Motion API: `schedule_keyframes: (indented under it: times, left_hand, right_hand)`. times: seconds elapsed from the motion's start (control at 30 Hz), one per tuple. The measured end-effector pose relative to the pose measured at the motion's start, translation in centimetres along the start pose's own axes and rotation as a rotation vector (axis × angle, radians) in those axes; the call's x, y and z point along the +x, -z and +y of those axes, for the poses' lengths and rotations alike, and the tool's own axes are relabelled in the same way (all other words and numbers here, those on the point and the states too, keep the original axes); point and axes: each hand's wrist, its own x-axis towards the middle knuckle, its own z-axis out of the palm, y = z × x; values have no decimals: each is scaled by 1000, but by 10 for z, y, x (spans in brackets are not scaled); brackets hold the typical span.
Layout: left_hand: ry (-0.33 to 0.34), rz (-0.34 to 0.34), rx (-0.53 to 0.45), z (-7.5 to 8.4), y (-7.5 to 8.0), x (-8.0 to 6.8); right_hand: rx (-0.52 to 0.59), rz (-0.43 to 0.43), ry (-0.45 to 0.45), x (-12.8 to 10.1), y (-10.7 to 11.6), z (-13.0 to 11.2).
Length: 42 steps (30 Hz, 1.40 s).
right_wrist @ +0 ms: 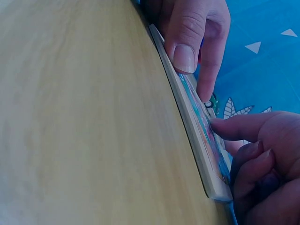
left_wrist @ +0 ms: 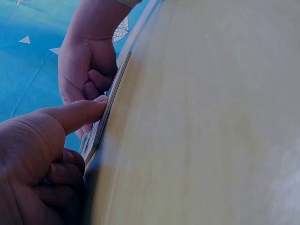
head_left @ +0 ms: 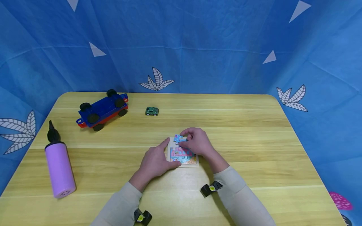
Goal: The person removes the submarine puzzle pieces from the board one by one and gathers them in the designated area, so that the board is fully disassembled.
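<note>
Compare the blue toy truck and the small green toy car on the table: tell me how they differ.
The blue toy truck is much larger than the green toy car. The truck lies flipped with its black wheels up; the car sits upright on its wheels. The truck is blue with red trim and angled across the table; the car is plain green and lies roughly parallel to the table's far edge. Both are wheeled toys, far from either hand.

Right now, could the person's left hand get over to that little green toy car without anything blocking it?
Probably yes. The left hand rests on the puzzle board, and the bare wooden table lies between it and the green toy car. The blue toy truck sits off to the side, out of the way.
</note>
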Motion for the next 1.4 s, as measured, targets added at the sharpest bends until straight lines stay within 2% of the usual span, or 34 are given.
schedule_keyframes:
  times: [0.27,0.63,1.17,1.4]
  left_hand:
    - [7,-6,-23,1,1,-1]
    - [32,3,-31,0,-1,0]
    - [13,14,-43,-1,-2,0]
    - [6,12,-41,-1,-3,0]
  right_hand:
    - [58,5,29,-5,6,6]
    - [105,21,58,-14,29,24]
    - [61,55,36,-25,61,40]
    - [58,35,17,-29,71,50]
